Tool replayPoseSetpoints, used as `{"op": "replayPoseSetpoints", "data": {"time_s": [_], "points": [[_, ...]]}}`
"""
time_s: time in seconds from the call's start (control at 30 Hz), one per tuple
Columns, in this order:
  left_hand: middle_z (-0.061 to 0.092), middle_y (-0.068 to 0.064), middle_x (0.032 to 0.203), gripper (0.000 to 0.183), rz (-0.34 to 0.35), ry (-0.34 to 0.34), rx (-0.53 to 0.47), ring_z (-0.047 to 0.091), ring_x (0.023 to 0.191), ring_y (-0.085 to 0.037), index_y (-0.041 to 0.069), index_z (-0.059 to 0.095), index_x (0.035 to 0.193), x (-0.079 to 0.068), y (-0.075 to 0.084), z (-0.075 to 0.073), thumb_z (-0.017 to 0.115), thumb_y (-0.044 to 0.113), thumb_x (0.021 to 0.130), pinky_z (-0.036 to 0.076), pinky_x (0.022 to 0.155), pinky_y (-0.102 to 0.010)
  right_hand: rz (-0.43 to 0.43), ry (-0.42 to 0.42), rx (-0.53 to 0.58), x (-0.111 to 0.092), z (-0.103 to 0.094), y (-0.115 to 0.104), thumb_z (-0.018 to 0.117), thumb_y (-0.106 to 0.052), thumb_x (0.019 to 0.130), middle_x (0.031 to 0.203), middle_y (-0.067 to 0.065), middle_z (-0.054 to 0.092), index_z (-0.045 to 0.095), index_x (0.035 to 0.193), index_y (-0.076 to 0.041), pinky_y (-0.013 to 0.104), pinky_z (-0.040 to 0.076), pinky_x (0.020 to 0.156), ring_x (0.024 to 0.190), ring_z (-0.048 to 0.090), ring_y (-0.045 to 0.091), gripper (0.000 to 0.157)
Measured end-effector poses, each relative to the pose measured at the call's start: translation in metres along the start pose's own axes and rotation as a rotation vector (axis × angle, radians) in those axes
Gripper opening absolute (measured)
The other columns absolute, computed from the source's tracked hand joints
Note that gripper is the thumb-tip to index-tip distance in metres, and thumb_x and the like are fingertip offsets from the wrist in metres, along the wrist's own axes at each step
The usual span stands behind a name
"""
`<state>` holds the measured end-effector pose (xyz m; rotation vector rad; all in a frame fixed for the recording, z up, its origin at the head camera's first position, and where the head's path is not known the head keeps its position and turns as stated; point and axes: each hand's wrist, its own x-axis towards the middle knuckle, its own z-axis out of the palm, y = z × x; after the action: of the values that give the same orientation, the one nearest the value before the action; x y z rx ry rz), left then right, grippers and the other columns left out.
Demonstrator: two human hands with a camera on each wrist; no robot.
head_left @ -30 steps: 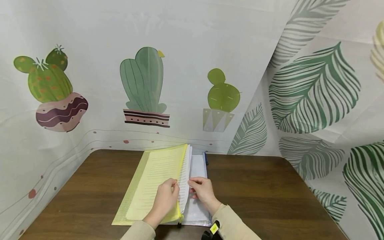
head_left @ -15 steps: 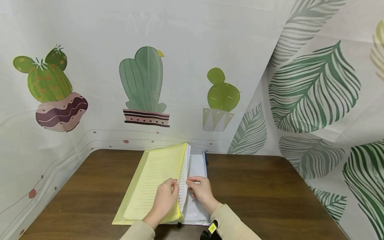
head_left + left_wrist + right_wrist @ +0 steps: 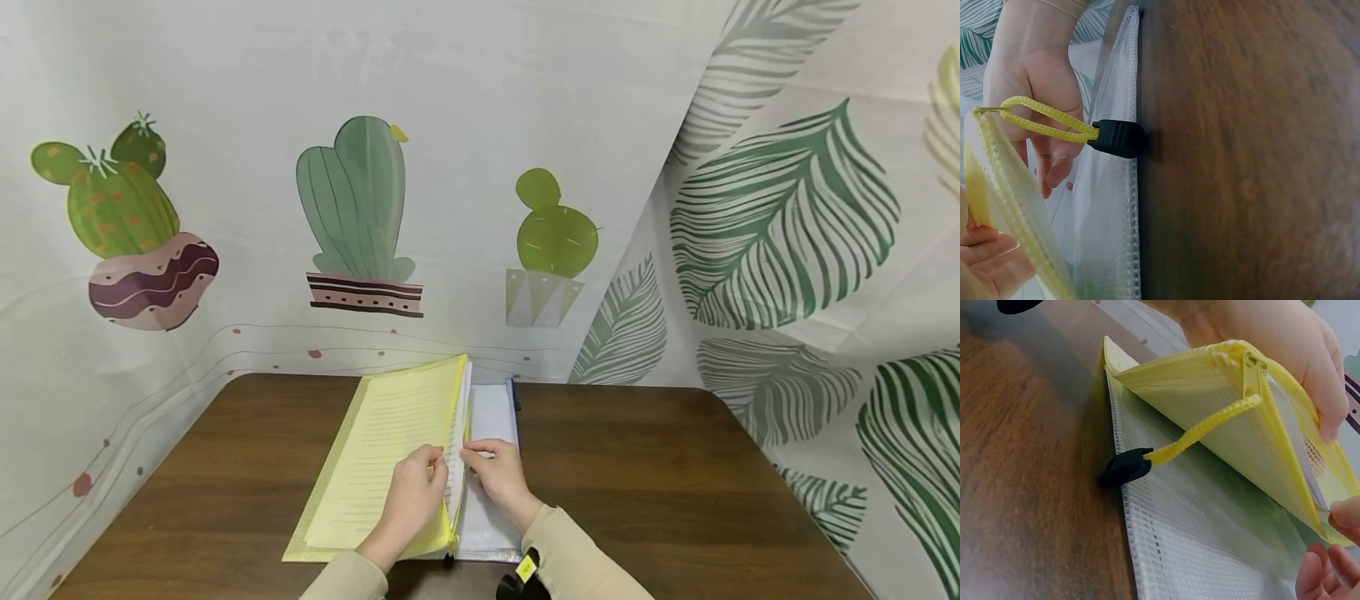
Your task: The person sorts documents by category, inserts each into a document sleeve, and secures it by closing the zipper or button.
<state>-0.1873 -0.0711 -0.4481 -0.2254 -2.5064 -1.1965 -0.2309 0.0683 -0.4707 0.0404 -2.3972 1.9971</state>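
A yellow mesh zip file bag point(image 3: 375, 433) lies with its zipped side spread apart, printed paper sheets point(image 3: 457, 417) inside it. My left hand point(image 3: 411, 492) grips the raised upper edge of the opening. At the sheets' right edge, my right hand point(image 3: 498, 475) pinches the papers with thumb and finger, close by the bag's lower zip rim. The right wrist view shows that thumb point(image 3: 1344, 512) at the paper edge. A yellow cord point(image 3: 1047, 119) with a black pull tab point(image 3: 1116, 139) hangs from the zip at the near corner. Beneath the yellow bag is a clear mesh bag point(image 3: 487, 525).
Both bags rest on a dark brown wooden table point(image 3: 637, 475), near its middle. Behind the table hangs a white cloth point(image 3: 465, 233) printed with cacti and leaves. A black strap device point(image 3: 521, 575) with a yellow label is on the right wrist.
The sheets have slid left into the yellow bag, and its lower yellow rim now shows beside them. My right hand has moved slightly left with them; my left hand stays in place.
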Motion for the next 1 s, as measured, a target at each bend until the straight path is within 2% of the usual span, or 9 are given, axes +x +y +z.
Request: {"op": "replayPoseSetpoints", "data": {"time_s": [0.1,0.17,0.27,0.37,0.47,0.7,0.83,0.93,1.0], "points": [[0.069,-0.019,0.102,0.016,0.004,0.005,-0.006,0.061,0.066,-0.009,-0.003,0.066,0.095,0.0,-0.002,0.001,0.053,0.003,0.088,0.048,0.052,-0.016,0.003,0.0,-0.012,0.001,0.002,0.0,0.071,-0.015,0.082,0.071,0.004,0.063,0.072,0.099,0.0,0.018,0.039,0.041,0.044,0.045,0.005,0.023],[0.069,-0.018,0.103,0.015,0.008,0.007,-0.007,0.067,0.077,-0.016,-0.002,0.066,0.094,0.0,-0.003,0.002,0.053,0.003,0.089,0.051,0.058,-0.016,0.009,0.001,-0.017,0.001,0.003,0.001,0.071,-0.014,0.082,0.073,0.005,0.063,0.072,0.099,0.0,0.018,0.039,0.04,0.044,0.045,0.005,0.022],[0.069,-0.018,0.105,0.014,0.015,0.007,-0.012,0.069,0.088,-0.025,-0.002,0.065,0.092,0.0,-0.005,0.003,0.052,0.004,0.089,0.054,0.063,-0.018,0.014,0.0,-0.026,0.002,0.004,0.0,0.071,-0.015,0.082,0.085,0.008,0.064,0.073,0.098,-0.001,0.017,0.039,0.04,0.045,0.045,0.005,0.022],[0.069,-0.018,0.106,0.014,0.018,0.011,-0.017,0.069,0.086,-0.025,-0.001,0.065,0.09,0.001,-0.005,0.004,0.052,0.004,0.089,0.054,0.063,-0.019,0.011,-0.002,-0.037,0.002,0.006,-0.001,0.071,-0.014,0.082,0.098,0.012,0.063,0.072,0.098,-0.001,0.017,0.039,0.04,0.045,0.044,0.004,0.021],[0.069,-0.018,0.104,0.012,0.024,0.02,-0.023,0.069,0.082,-0.021,-0.001,0.065,0.088,0.001,-0.005,0.004,0.053,0.003,0.088,0.053,0.06,-0.017,0.007,-0.001,-0.043,0.003,0.007,-0.001,0.071,-0.014,0.081,0.104,0.015,0.063,0.073,0.097,-0.001,0.017,0.039,0.04,0.045,0.043,0.003,0.02],[0.069,-0.02,0.105,0.013,0.038,0.019,-0.031,0.069,0.089,-0.031,-0.003,0.065,0.09,0.001,-0.005,0.003,0.053,0.002,0.088,0.053,0.059,-0.018,-0.003,-0.019,-0.038,0.004,0.01,-0.002,0.069,-0.013,0.082,0.109,0.015,0.062,0.073,0.097,-0.001,0.017,0.04,0.042,0.044,0.042,0.003,0.02],[0.069,-0.02,0.105,0.013,0.044,0.016,-0.029,0.067,0.095,-0.036,-0.004,0.065,0.091,0.002,-0.005,0.002,0.053,0.001,0.088,0.049,0.055,-0.017,-0.037,-0.021,-0.057,0.005,0.013,-0.002,0.07,-0.012,0.081,0.106,0.016,0.062,0.073,0.096,0.0,0.019,0.043,0.046,0.053,0.048,0.005,0.019],[0.069,-0.021,0.105,0.013,0.047,0.012,-0.028,0.066,0.096,-0.038,-0.004,0.065,0.093,0.002,-0.006,0.002,0.053,0.001,0.089,0.047,0.051,-0.016,-0.053,-0.024,-0.07,0.005,0.015,-0.001,0.07,-0.012,0.081,0.106,0.016,0.063,0.073,0.095,0.0,0.02,0.044,0.048,0.057,0.05,0.007,0.019],[0.069,-0.02,0.105,0.013,0.045,0.014,-0.027,0.066,0.096,-0.037,-0.004,0.065,0.093,0.002,-0.006,0.003,0.054,0.0,0.088,0.047,0.051,-0.017,-0.054,-0.03,-0.072,0.005,0.015,-0.001,0.07,-0.012,0.082,0.107,0.017,0.063,0.073,0.096,0.0,0.02,0.044,0.047,0.054,0.049,0.006,0.019]]}}
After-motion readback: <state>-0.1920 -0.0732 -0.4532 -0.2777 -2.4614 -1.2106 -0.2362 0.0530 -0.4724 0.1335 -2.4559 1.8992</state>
